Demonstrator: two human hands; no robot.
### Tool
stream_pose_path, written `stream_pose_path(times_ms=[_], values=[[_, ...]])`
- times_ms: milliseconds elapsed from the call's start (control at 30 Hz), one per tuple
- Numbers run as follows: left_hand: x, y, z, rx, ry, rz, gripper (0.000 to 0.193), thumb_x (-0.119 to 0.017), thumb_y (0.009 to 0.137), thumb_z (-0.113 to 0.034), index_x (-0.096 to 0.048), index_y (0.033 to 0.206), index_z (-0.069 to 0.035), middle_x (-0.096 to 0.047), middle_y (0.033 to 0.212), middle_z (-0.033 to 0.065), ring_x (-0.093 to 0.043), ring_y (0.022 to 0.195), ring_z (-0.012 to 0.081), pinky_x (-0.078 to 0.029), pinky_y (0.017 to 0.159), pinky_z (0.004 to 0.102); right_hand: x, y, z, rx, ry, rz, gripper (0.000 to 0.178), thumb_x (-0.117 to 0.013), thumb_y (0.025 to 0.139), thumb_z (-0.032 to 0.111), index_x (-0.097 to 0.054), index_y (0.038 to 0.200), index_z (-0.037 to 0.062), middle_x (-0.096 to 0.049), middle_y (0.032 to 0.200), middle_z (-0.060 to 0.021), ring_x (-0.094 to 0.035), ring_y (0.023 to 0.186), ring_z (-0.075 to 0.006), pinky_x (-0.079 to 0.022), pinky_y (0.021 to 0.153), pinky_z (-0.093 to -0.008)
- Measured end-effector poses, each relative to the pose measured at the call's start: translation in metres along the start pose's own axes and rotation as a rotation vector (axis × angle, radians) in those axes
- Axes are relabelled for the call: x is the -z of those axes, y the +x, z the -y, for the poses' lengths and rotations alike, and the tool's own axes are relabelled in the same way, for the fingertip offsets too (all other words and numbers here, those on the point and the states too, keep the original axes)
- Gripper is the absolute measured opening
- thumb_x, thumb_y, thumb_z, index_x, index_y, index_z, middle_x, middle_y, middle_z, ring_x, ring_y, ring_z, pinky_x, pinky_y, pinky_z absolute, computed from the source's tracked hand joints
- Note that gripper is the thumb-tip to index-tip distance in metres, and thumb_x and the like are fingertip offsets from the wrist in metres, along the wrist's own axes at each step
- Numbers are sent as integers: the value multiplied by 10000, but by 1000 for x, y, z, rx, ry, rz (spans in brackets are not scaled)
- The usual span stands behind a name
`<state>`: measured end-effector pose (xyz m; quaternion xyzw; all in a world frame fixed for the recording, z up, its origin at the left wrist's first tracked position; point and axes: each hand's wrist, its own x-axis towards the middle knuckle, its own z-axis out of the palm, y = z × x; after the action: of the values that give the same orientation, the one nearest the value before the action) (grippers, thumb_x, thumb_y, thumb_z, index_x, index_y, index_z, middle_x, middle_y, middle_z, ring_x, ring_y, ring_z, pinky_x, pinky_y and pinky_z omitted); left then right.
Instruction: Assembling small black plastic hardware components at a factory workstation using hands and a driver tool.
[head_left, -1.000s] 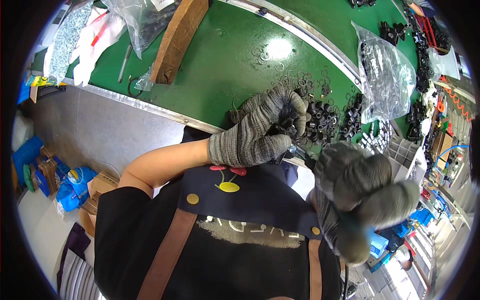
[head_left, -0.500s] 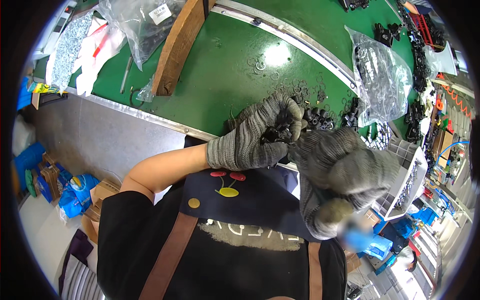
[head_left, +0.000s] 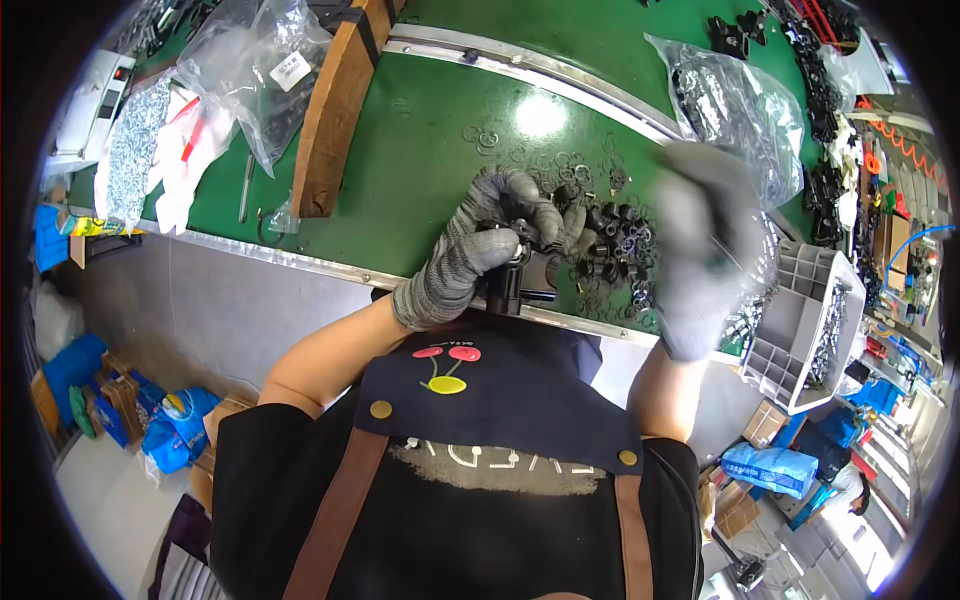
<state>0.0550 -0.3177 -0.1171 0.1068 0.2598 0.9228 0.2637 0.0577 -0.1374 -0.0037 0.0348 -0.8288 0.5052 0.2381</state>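
Observation:
My left hand (head_left: 465, 250), in a grey striped knit glove, is closed around a black cylindrical part (head_left: 505, 292) with a short side rod, held over the front edge of the green workbench (head_left: 420, 130). Thumb and fingers pinch its upper end, where a bit of bright metal shows. My right hand (head_left: 708, 245), gloved alike, is raised to the right and smeared by motion; its fingers cannot be made out. Between the hands lies a heap of small black sleeve-like parts (head_left: 625, 240). Thin dark rings (head_left: 565, 163) are scattered behind and around the heap.
A curved wooden block (head_left: 335, 120) stands at left beside clear plastic bags (head_left: 265, 90). A bag of black parts (head_left: 745, 105) lies at the far right. A grey divided crate (head_left: 800, 320) with metal pieces sits at right. A metal rail (head_left: 540, 72) crosses the bench.
My right hand has moved away from the left, up and to the right. My left hand has shifted slightly left, and the black part's cylinder and side rod now show below it.

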Motion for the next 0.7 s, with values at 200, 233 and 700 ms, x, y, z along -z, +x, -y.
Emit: stream_pose_path(times_ms=[200,233,700], values=[[-1,-3,4,32,-48,-23,488,-727,871,-315,-496,1237,-89,-580,1082,115,-583,1048,221,-503,917,342,-29,-18,-75,0,-750,384,150,-745,798,80,-695,926,21,-630,849,-91,-611,778,-196,-483,662,-302],[-1,-2,7,22,-50,-18,495,-724,872,-325,-494,1239,-85,-582,1088,112,-586,1056,219,-504,919,341,-31,-20,-77,-25,-855,427,157,-758,777,67,-698,915,22,-621,832,-93,-611,770,-204,-479,659,-303],[-13,-3,-8,72,145,-71,470,-656,888,-255,-434,1269,-91,-550,1111,42,-522,1106,165,-404,1020,333,2,-7,1,146,364,388,587,-747,808,-18,-506,1319,141,-533,936,-52,-544,770,-152,-514,667,-281]])
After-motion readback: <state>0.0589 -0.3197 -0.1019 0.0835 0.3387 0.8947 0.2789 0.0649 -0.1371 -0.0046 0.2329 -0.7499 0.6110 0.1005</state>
